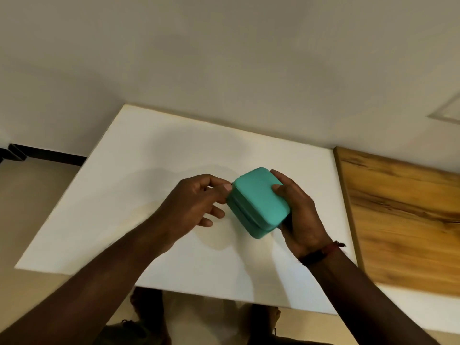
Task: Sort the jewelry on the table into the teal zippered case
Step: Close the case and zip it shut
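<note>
One teal case [258, 202] is in play, and both hands are on it. The right hand [298, 215] wraps it from the right, thumb across the lid and fingers behind and beneath. Judging by the shadow under it, this keeps the case tilted and raised just over the white worktop [124, 195], though I cannot tell whether its lower corner touches. This grip looks like a brace: it steadies the case and turns its seam toward the other hand.

The left hand [196, 202] comes in from the left. Its thumb and forefinger are pinched together at the seam on the case's upper left corner, and the other fingers are loosely spread below. That fits working the zip, but the pull itself is too small to make out. The lid sits shut on the base, so the opening step seems to be the one in hand.

The count is one case and two hands, with one dark band [321, 252] on the right wrist and one wooden board [403, 220] just beside the worktop's right edge. No piece of jewelry can be made out in this view.
</note>
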